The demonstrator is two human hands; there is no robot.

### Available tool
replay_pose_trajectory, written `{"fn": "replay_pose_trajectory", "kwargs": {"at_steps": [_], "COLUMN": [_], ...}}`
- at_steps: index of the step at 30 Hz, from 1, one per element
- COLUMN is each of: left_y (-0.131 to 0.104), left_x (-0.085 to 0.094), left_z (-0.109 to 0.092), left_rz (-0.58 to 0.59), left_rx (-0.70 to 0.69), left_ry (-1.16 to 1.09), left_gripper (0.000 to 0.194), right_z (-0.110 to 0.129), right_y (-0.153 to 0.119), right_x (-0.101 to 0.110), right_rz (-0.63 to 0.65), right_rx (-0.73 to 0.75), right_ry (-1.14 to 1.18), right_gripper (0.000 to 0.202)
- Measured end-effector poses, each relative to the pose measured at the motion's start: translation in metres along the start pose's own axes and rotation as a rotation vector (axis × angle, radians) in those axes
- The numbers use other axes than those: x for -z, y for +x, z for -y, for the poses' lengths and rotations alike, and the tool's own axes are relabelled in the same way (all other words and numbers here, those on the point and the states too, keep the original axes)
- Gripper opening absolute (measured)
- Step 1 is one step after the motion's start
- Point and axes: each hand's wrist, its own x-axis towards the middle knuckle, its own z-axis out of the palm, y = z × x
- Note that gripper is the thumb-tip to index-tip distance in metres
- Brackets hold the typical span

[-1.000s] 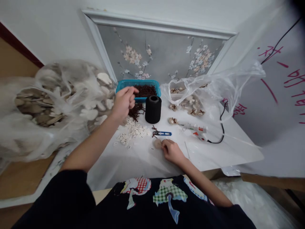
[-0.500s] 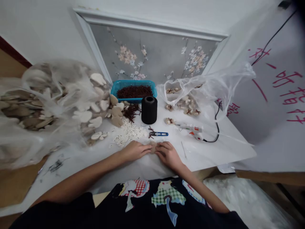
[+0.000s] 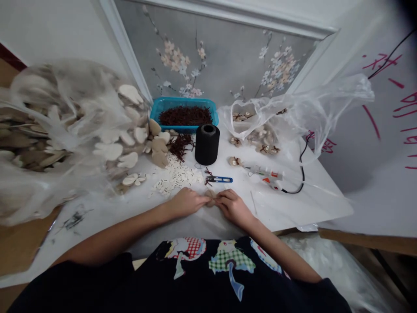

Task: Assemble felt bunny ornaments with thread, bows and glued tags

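Pinching a small beige fabric piece [image 3: 211, 201] from opposite sides with left hand [image 3: 188, 202] and right hand [image 3: 233, 205], low at the front of the worktop [image 3: 270, 213], before the blue thread snips [image 3: 221, 179]. Best to press lightly and evenly, avoiding creases, and to steer clear of the loose white tags [image 3: 177, 177].

Big pinkish-red handwriting [image 3: 382, 64] is on the smooth pale grey board [image 3: 361, 182] at the right. It looks like Chinese, but I can't read it for sure. The little flat white tags [image 3: 176, 176] have dark marks, too tiny to read. The whitish plastic glue gun [image 3: 260, 171] has a red label [image 3: 274, 174], too blurry.
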Motion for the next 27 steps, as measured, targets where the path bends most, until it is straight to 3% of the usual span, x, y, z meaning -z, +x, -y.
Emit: {"fn": "replay_pose_trajectory", "kwargs": {"at_steps": [4,10,15,17,20,27], "left_y": [-0.005,-0.034,-0.051,-0.041,-0.005,0.099], "left_x": [0.005,0.004,0.005,0.009,0.019,0.039], "left_z": [-0.001,-0.008,-0.011,-0.006,0.01,0.035], "left_rz": [0.054,0.124,0.084,0.051,-0.001,-0.082], "left_rx": [-0.037,0.149,0.337,0.424,0.479,0.4], "left_ry": [0.115,0.119,0.083,0.102,0.141,0.125], "left_gripper": [0.033,0.036,0.035,0.037,0.046,0.046], "right_z": [0.004,0.005,0.004,0.004,0.002,0.002], "right_y": [0.007,0.007,-0.001,-0.003,-0.003,0.005], "right_x": [-0.006,-0.012,-0.012,-0.012,-0.013,-0.011], "right_rz": [0.032,0.027,-0.014,-0.026,-0.051,-0.112], "right_rx": [0.0,-0.007,-0.044,-0.062,-0.092,-0.121], "right_ry": [-0.041,-0.062,0.014,0.048,0.082,0.095], "right_gripper": [0.019,0.019,0.018,0.017,0.015,0.017]}}
